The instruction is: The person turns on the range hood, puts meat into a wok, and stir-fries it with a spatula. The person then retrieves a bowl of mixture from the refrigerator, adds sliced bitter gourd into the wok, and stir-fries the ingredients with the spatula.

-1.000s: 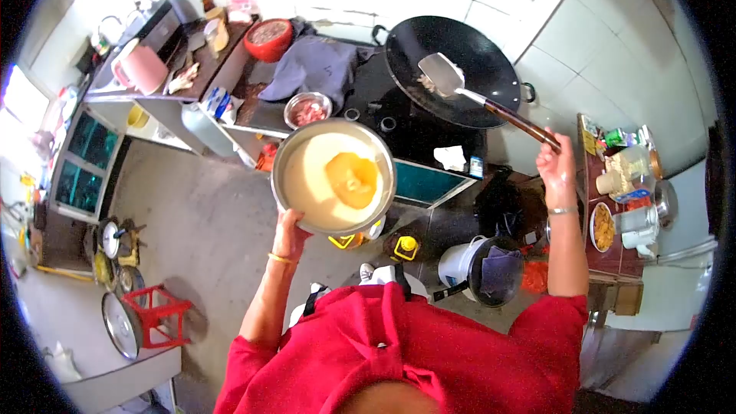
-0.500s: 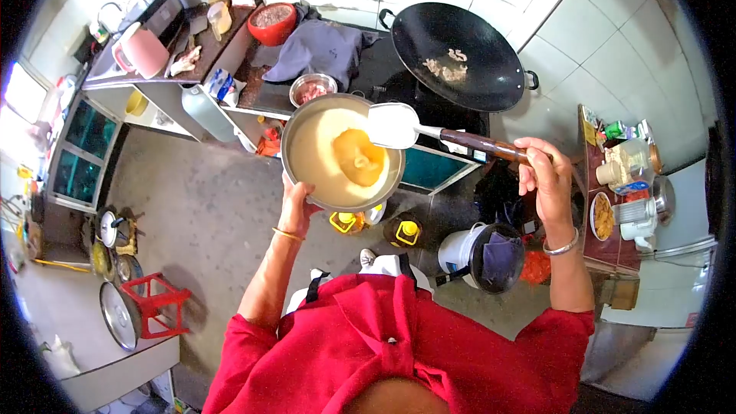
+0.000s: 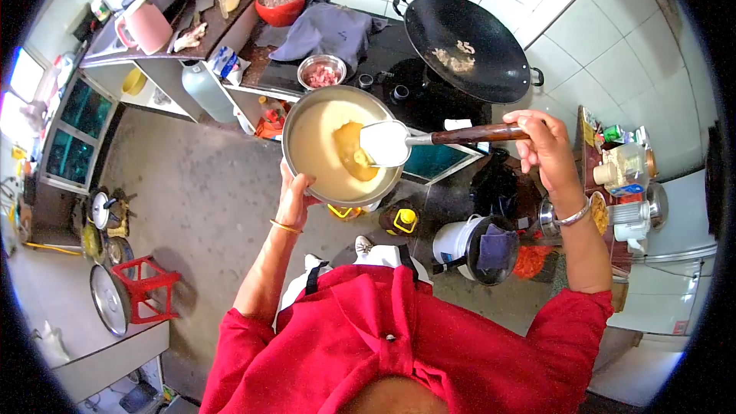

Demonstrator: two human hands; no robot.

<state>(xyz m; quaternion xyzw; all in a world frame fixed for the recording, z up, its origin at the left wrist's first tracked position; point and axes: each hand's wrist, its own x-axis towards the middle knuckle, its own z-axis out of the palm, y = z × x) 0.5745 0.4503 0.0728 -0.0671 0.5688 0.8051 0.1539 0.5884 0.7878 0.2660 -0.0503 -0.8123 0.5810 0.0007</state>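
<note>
Gripping one big bowl (image 3: 305,149) by its lower rim, the left hand (image 3: 294,193) holds it at twelve o'clock; the right hand (image 3: 543,142) is clamped on one spatula (image 3: 468,135), its blade over the bowl. The bowl partly blocks one of two bottles (image 3: 399,219). Beyond: one meat dish (image 3: 322,75) toward eleven, one wok (image 3: 460,31) at one.

Red top (image 3: 330,337), 2 bracelets.

Red shirt (image 3: 337,337), black wok (image 3: 468,46), pink jug (image 3: 147,26)
</note>
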